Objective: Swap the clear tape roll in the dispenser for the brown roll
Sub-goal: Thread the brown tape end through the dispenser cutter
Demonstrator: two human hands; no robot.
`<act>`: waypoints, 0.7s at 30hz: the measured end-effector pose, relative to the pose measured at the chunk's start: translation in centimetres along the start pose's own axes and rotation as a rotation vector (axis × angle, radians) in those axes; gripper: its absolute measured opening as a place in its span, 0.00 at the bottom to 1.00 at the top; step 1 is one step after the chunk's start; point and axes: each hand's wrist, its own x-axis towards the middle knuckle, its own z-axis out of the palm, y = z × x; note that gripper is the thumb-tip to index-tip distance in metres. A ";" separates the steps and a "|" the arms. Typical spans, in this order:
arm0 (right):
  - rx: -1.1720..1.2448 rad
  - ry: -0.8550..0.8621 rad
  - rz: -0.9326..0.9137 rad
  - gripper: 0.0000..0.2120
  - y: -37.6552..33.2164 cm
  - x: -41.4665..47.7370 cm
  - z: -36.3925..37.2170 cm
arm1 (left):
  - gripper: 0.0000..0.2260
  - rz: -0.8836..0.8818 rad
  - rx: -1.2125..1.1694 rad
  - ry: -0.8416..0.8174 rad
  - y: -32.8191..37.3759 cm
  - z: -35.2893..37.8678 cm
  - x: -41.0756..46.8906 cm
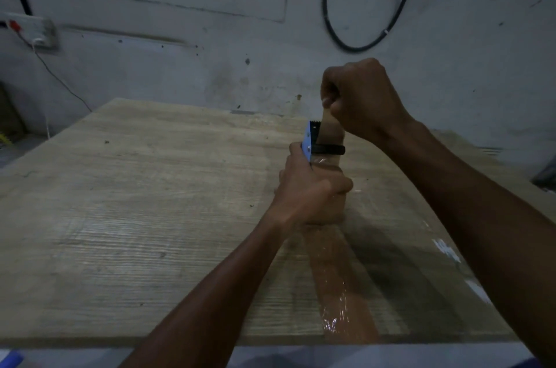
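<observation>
The tape dispenser [311, 141], with a blue blade plate and a black roller bar, stands upright on the wooden table [150, 187] right of centre. A brown tape roll [332, 208] sits in it, mostly hidden behind my left hand [310, 187], which grips the dispenser's body. My right hand [361, 99] is above it, pinching the free end of the brown tape strip [329, 129] and holding it taut past the toothed blade. No clear roll is visible.
A strip of brown tape [343, 292] lies stuck along the table toward its near edge. A wall socket with a thin wire [33, 30] is at the far left. A black cable loop [361, 42] hangs on the wall behind.
</observation>
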 end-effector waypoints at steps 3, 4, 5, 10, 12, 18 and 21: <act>-0.009 0.000 -0.027 0.07 -0.7 -0.1 -0.2 | 0.48 0.017 0.053 0.039 0.1 0.0 -0.1; -0.022 -0.005 -0.040 0.07 -0.9 -0.1 -0.4 | 0.48 0.020 0.057 0.044 0.1 -0.2 -0.1; -0.028 -0.004 -0.046 0.07 -0.9 -0.1 -0.6 | 0.48 0.026 0.059 0.047 0.1 -0.4 -0.1; -0.014 0.004 -0.016 0.07 -0.6 -0.5 -1.2 | 0.45 0.012 0.012 -0.023 0.0 -0.4 -0.2; -0.031 -0.033 -0.012 0.05 -0.8 -0.5 -1.5 | 0.41 0.023 0.004 -0.031 -0.3 -0.3 0.0; -0.060 -0.065 -0.007 0.04 -2.0 -2.1 -2.9 | 0.35 0.084 -0.026 0.055 -0.3 -0.7 0.2; -0.075 -0.053 -0.004 0.03 -2.5 -3.4 -3.3 | 0.35 0.127 -0.015 0.118 -0.2 -0.8 0.1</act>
